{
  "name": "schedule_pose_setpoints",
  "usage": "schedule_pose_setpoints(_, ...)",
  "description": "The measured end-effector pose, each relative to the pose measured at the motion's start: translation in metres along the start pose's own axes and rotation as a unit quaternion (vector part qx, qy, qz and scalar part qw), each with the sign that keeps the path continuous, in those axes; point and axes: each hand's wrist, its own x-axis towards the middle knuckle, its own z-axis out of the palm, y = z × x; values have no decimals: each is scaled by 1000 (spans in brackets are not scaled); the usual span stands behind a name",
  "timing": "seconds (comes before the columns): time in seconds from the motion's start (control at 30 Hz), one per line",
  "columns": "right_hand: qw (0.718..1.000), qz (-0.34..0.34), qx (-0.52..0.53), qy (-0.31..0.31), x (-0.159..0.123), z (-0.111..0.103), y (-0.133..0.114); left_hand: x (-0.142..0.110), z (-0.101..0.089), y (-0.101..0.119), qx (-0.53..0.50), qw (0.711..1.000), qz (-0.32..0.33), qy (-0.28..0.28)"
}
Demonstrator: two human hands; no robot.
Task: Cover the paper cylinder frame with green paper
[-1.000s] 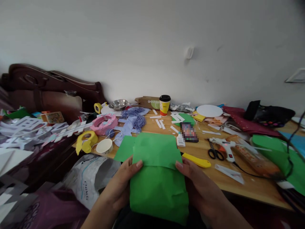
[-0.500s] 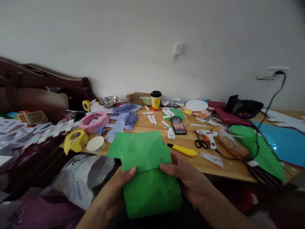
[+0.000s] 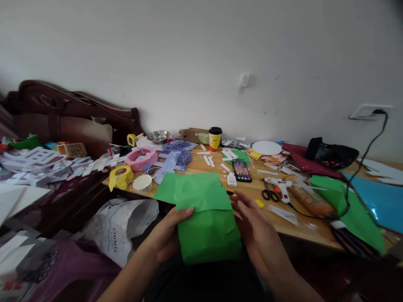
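My left hand (image 3: 165, 235) grips the left edge of a folded green paper sheet (image 3: 206, 222), thumb on top near the fold. My right hand (image 3: 252, 220) is off the paper's right edge, fingers spread and blurred, hovering just over the table's front edge. It covers most of a yellow utility knife (image 3: 258, 203). The paper's upper part rests on the wooden table (image 3: 292, 226); its lower part hangs toward my lap.
On the table lie black scissors (image 3: 268, 193), a white glue gun (image 3: 281, 188) with its cord, a phone (image 3: 242, 171), a glue bottle (image 3: 231, 179), a coffee cup (image 3: 215, 139), tape rolls (image 3: 142, 183), blue yarn (image 3: 178, 151) and green sheets (image 3: 346, 201). Plastic bags (image 3: 116, 228) sit at the left.
My right hand has let go of the paper's right edge and lifted toward the table with fingers spread. The left hand keeps its grip. The view shifted slightly.
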Motion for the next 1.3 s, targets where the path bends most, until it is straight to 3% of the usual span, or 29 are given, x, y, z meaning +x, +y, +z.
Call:
schedule_pose_setpoints(0.03, 992, -106, -60, 40, -4, -3, 3, 1, 0, -1, -3, 1000, 2, -20)
schedule_pose_setpoints(0.07, 964, -223, -136, 49, -8, -6, 4, 1, 1, -3, -4, 999, 4, -42)
schedule_pose_setpoints(0.13, 858, -419, -297, -20, -14, -9, 1, 2, 3, -5, -8, 997, 5, -72)
schedule_pose_setpoints(0.2, 746, -515, -405, -119, -17, -7, -6, 3, 4, -5, -16, 996, 6, -85)
schedule_pose_setpoints(0.27, 693, -542, -447, -158, -18, -3, -12, 3, 3, -5, -26, 996, 6, -85)
schedule_pose_setpoints(0.57, 670, -555, -465, -163, -18, 4, -17, 3, -3, -5, -22, 994, -8, -104)
schedule_pose_setpoints(1.0, 660, -594, -441, -131, -20, 4, -14, 7, -3, -4, -63, 997, -15, -41)
schedule_pose_setpoints(1.3, 641, -608, -451, -128, -20, 4, -18, 8, -5, -3, -64, 996, -4, -55)
